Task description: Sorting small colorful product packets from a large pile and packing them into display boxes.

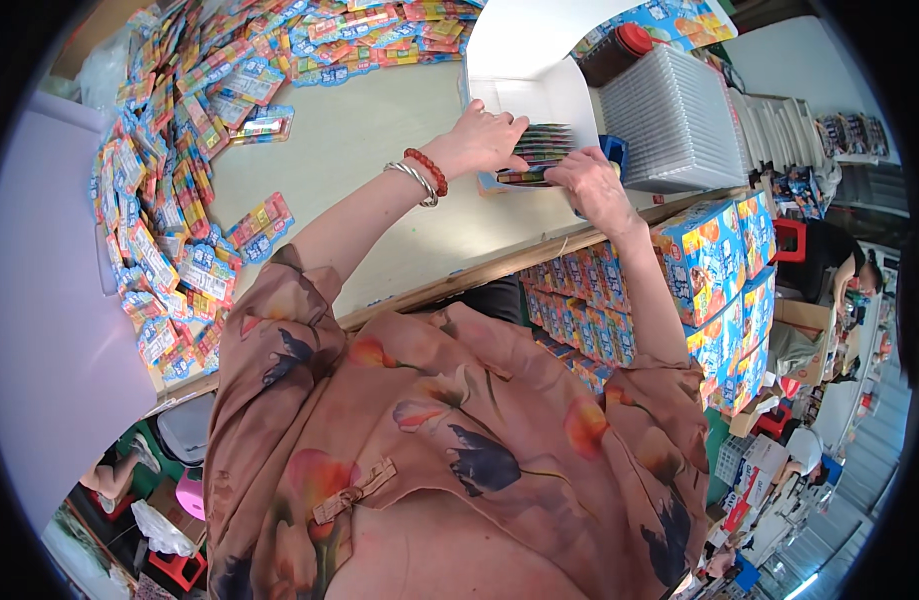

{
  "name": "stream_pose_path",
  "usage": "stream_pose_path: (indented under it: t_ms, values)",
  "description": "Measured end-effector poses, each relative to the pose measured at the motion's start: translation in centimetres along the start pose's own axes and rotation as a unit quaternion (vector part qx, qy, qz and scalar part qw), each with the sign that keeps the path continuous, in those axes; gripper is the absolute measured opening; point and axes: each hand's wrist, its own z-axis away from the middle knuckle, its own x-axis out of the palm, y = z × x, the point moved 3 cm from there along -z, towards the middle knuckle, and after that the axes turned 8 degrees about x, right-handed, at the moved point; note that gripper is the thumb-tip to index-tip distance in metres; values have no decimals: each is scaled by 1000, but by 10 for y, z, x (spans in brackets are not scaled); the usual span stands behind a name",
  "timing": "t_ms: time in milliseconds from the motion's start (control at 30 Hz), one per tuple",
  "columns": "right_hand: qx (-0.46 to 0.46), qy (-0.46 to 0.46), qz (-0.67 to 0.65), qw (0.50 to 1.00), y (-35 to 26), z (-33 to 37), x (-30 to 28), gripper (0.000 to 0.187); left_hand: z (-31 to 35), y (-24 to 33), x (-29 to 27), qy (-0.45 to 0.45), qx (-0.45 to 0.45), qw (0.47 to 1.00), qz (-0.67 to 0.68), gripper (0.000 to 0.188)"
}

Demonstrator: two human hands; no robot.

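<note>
An open carton with a white inside [519, 95] stands at the table's front right, its lid raised at the back. A row of thin, flat colourful packets [547, 140] stands on edge inside it. My left hand [484, 140] reaches over the carton's left side, its bent fingers closed against the left ends of the packets. At the front right corner, my right hand [594, 188] has its fingers curled down on the packets by the carton wall. Its fingertips are partly hidden. On my left wrist are a red bead bracelet [426, 172] and a silver bangle [411, 183].
Loose packets [179, 200] heap along the table's left and back. Right of the carton stand stacked clear plastic trays [669, 120] and a red-lidded jar [619, 50]. Printed cartons [699, 260] are stacked below the front edge. Another person [829, 260] sits at far right.
</note>
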Motion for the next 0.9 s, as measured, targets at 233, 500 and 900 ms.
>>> stream_pose_path:
  t_ms: [233,500,900]
  values:
    - [52,5,27,998,-9,6,-3,14,2,0,-7,25,-3,999,26,79]
    - [310,222,-32,924,17,-9,-18,30,27,20,-11,33,41,998,-37,128]
    - [367,-79,-197,906,62,-79,21,42,28,-58,-28,-43,40,994,92,118]
